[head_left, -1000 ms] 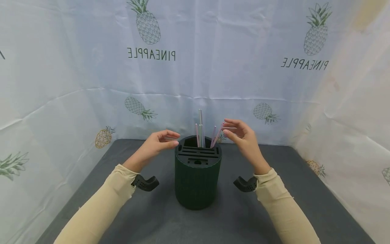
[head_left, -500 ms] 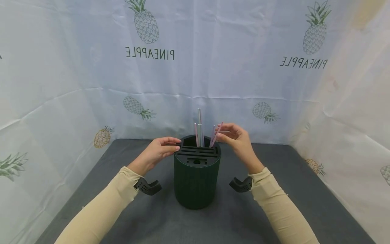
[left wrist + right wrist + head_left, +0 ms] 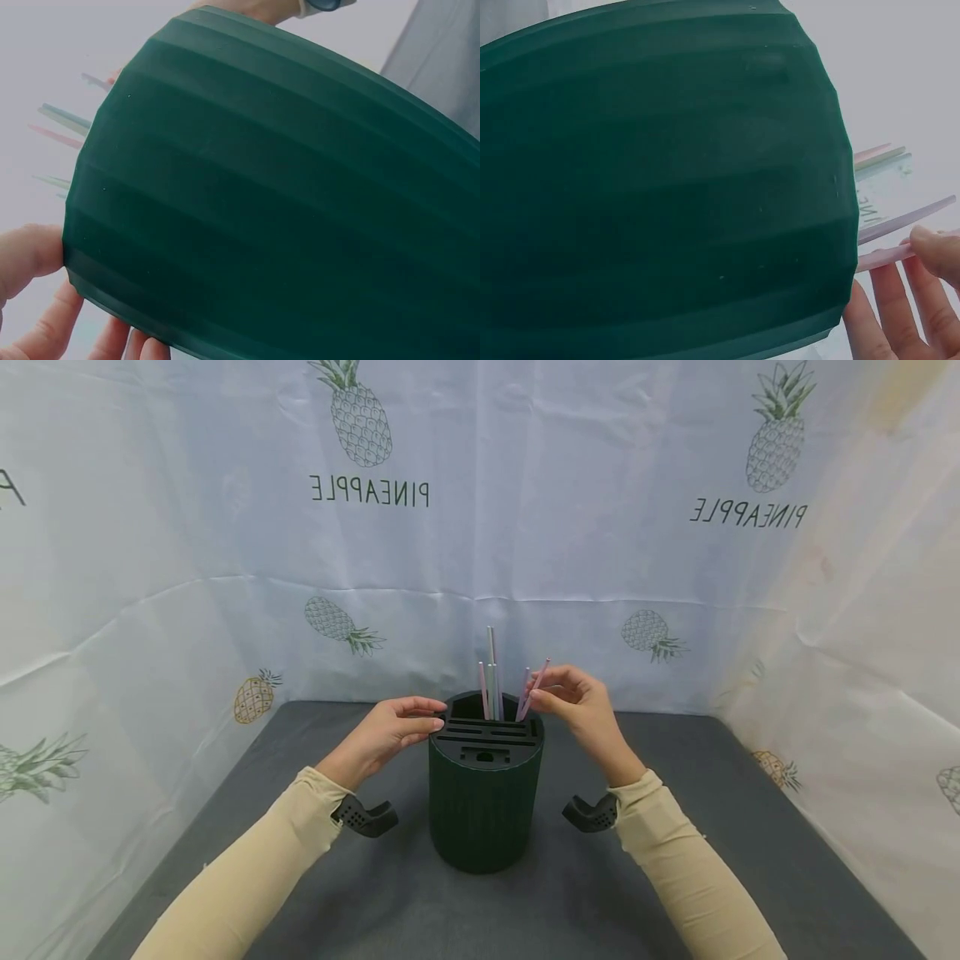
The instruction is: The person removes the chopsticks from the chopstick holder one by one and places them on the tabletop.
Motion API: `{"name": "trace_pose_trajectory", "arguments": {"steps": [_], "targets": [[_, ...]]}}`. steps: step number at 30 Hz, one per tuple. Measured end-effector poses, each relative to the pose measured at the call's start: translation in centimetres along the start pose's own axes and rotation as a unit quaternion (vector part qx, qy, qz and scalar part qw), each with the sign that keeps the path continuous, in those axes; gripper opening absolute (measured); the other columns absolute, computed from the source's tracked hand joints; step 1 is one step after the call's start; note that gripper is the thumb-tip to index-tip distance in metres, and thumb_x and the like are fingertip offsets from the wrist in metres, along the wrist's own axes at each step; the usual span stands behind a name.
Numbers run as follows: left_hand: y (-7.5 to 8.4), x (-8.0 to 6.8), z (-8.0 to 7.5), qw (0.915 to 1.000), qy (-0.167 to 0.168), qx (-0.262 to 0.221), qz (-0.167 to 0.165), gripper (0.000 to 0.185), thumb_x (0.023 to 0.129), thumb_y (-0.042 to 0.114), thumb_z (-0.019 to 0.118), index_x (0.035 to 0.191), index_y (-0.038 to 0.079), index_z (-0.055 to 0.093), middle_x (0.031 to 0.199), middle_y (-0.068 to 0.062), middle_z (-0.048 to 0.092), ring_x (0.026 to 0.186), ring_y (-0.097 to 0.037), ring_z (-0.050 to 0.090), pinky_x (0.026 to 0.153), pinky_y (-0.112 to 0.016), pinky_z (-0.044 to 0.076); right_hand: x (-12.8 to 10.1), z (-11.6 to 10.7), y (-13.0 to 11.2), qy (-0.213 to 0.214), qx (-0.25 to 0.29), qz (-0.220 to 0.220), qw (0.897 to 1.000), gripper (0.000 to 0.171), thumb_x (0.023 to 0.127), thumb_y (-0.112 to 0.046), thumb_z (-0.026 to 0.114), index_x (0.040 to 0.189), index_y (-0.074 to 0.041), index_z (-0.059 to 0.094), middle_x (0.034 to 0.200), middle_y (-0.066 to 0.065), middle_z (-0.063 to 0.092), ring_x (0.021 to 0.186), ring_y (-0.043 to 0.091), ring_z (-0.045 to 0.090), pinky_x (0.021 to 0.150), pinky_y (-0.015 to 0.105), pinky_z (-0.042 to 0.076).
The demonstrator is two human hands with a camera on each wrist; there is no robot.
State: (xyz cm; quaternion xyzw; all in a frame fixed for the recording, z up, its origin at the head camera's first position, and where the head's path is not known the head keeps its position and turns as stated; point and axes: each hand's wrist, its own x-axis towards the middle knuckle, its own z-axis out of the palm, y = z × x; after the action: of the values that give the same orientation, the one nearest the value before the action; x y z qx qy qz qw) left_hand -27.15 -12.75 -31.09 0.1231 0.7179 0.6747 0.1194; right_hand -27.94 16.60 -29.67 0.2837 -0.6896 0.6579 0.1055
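Note:
A dark green round knife block [image 3: 483,814] stands upright on the table, its black slotted top facing up. Thin pastel sticks, straw-like, rise from the open compartment at its back. My right hand [image 3: 585,706] pinches a slanted pink stick [image 3: 881,259] between thumb and fingers, its lower end inside the block. Beside it leans a purple stick [image 3: 907,220], apart from the thumb. At the block's left rim, my left hand [image 3: 382,732] holds the edge with thumb and fingers. Several other sticks [image 3: 492,685] stand in the middle of the compartment; their lower ends are hidden.
The dark grey table [image 3: 360,893] reaches back to a white curtain [image 3: 570,510] printed with pineapples, which also hangs along both sides. A black wrist device [image 3: 367,818] juts inward from the left sleeve, another [image 3: 590,814] from the right.
My left hand has come down onto the block's rim. My right hand has moved left and taken hold of the pink stick. Over the last half second both hands stay almost still.

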Motion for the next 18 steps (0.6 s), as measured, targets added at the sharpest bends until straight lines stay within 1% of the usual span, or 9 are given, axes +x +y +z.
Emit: {"name": "trace_pose_trajectory", "arguments": {"steps": [3, 6, 10, 12, 14, 17, 18], "targets": [[0.0, 0.0, 0.0, 1.0, 0.001, 0.002, -0.002, 0.044, 0.092, 0.01, 0.065, 0.133, -0.001, 0.053, 0.14, -0.015, 0.047, 0.126, -0.025, 0.05, 0.113, -0.043, 0.038, 0.1, 0.0, 0.0, 0.0, -0.007, 0.001, 1.0, 0.016, 0.09, -0.005, 0.068, 0.104, -0.001, 0.063, 0.105, 0.004, 0.069, 0.095, 0.013, 0.069, 0.082, 0.034, 0.06], [-0.1, 0.0, -0.1, 1.0, 0.0, 0.002, -0.004, 0.044, 0.092, 0.011, 0.066, 0.134, 0.0, 0.053, 0.14, -0.015, 0.047, 0.127, -0.026, 0.05, 0.112, -0.043, 0.039, 0.4, -0.1, -0.3, -0.001, -0.013, 0.001, 1.0, 0.014, 0.091, -0.006, 0.067, 0.104, -0.003, 0.064, 0.108, 0.008, 0.068, 0.094, 0.013, 0.069, 0.081, 0.036, 0.06], [-0.2, 0.0, -0.1, 1.0, -0.003, 0.002, -0.006, 0.045, 0.092, 0.011, 0.066, 0.134, 0.001, 0.053, 0.141, -0.015, 0.046, 0.129, -0.027, 0.048, 0.113, -0.042, 0.038, 1.4, -0.5, -1.6, 0.002, -0.016, -0.013, 1.0, 0.013, 0.091, -0.008, 0.066, 0.105, -0.006, 0.066, 0.109, 0.006, 0.068, 0.095, 0.012, 0.069, 0.082, 0.035, 0.059], [-0.2, 0.0, -0.2, 1.0, -0.005, 0.003, -0.006, 0.045, 0.092, 0.012, 0.066, 0.134, 0.001, 0.053, 0.142, -0.015, 0.046, 0.13, -0.028, 0.047, 0.113, -0.043, 0.037, 2.2, -0.7, -2.7, 0.01, -0.001, -0.032, 0.999, 0.015, 0.091, -0.006, 0.067, 0.105, -0.004, 0.066, 0.105, 0.002, 0.069, 0.093, 0.012, 0.07, 0.081, 0.034, 0.059], [-0.2, 0.0, -0.2, 0.9999, -0.007, 0.005, -0.006, 0.046, 0.093, 0.012, 0.066, 0.135, 0.001, 0.052, 0.142, -0.015, 0.046, 0.131, -0.029, 0.047, 0.113, -0.043, 0.037, 3.2, -1.1, -4.0, 0.03, 0.022, -0.055, 0.998, 0.016, 0.09, -0.002, 0.067, 0.105, -0.003, 0.067, 0.101, 0.002, 0.071, 0.09, 0.014, 0.071, 0.08, 0.033, 0.06], [-0.1, 0.0, -0.3, 0.9999, -0.009, 0.006, -0.004, 0.046, 0.093, 0.012, 0.065, 0.135, 0.0, 0.052, 0.143, -0.016, 0.045, 0.131, -0.029, 0.046, 0.113, -0.043, 0.037, 5.0, -2.0, -6.5, 0.067, 0.066, -0.093, 0.991, 0.022, 0.087, 0.004, 0.068, 0.108, -0.001, 0.066, 0.096, 0.007, 0.071, 0.085, 0.017, 0.071, 0.077, 0.034, 0.06], [-0.1, 0.0, -0.3, 0.9999, -0.01, 0.005, -0.003, 0.046, 0.093, 0.012, 0.065, 0.135, 0.0, 0.052, 0.143, -0.016, 0.045, 0.131, -0.029, 0.046, 0.113, -0.043, 0.037, 5.6, -2.3, -7.4, 0.081, 0.08, -0.105, 0.988, 0.024, 0.086, 0.006, 0.068, 0.108, -0.003, 0.066, 0.094, 0.009, 0.07, 0.083, 0.018, 0.071, 0.076, 0.035, 0.06]]}}
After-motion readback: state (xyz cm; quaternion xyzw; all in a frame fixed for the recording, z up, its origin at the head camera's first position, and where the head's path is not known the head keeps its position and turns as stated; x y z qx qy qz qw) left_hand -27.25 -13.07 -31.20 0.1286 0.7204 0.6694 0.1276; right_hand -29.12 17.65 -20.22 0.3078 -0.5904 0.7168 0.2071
